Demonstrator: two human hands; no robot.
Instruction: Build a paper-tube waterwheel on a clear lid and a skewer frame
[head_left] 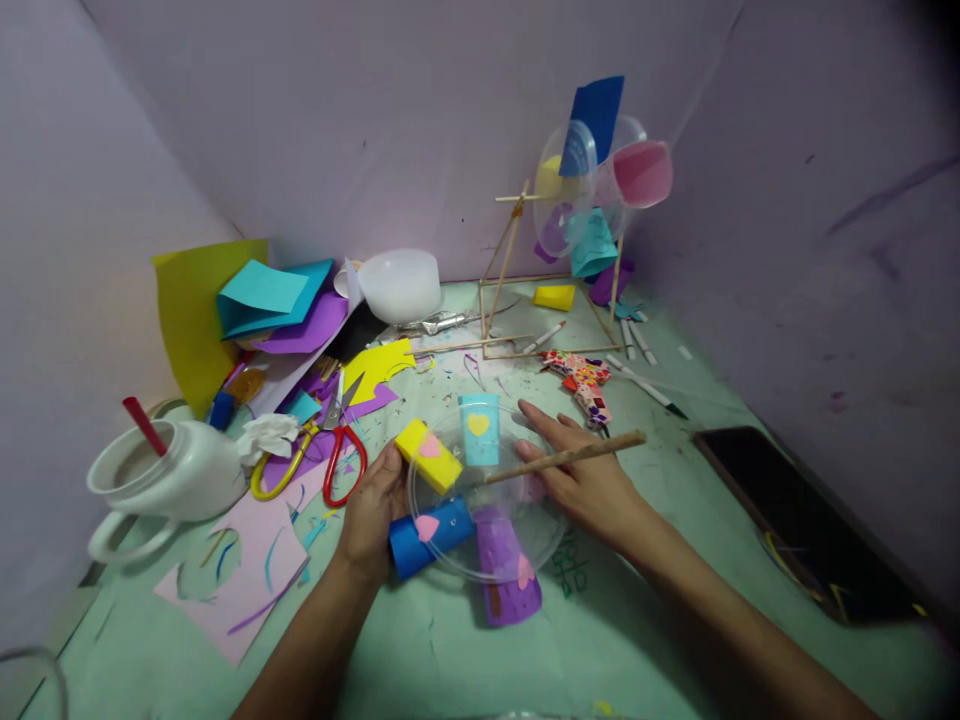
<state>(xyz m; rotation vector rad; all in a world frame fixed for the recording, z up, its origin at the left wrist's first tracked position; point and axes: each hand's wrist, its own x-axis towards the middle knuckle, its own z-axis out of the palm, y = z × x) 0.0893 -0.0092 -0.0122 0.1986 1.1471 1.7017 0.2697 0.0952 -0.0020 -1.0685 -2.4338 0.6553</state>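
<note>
A clear plastic disc wheel is between my hands. Small paper cups ring it: a yellow one, a light-blue one, a blue one and a purple one, decorated with paper hearts. A thin wooden stick juts from its middle and passes across my right hand. My left hand is closed on the wheel's left side, at the yellow and blue cups. On the opposite side, my right hand lies with its fingers stretched out against the rim, partly covering a pinkish patch.
Behind stands a stick frame bearing another cup wheel. Scissors, paper scraps and a white mug lie left. A patterned glue gun, markers and a dark phone are right.
</note>
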